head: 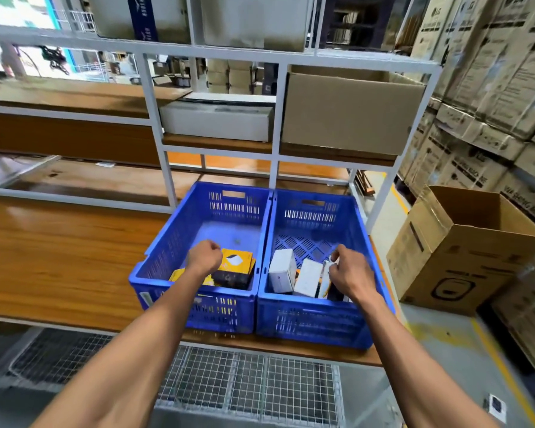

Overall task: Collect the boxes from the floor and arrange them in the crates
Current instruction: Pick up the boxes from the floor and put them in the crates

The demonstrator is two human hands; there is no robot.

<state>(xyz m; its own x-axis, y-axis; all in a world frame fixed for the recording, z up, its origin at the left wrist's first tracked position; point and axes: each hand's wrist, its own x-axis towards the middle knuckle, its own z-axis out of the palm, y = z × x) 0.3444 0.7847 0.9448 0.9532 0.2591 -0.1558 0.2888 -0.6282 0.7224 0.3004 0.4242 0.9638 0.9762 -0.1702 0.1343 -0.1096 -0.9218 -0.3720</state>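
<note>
Two blue crates stand side by side on a wooden shelf. The left crate holds yellow-and-black boxes. My left hand hovers inside it with curled fingers, right beside the top yellow box; whether it grips that box I cannot tell. The right crate holds white boxes standing on end. My right hand reaches into it and pinches the top of a thin white box at the row's right end.
A white metal rack frames the shelf, with cardboard boxes on its upper level. An open carton stands on the floor at right, before stacked cartons. A wire mesh panel lies below the shelf. A small box lies on the floor.
</note>
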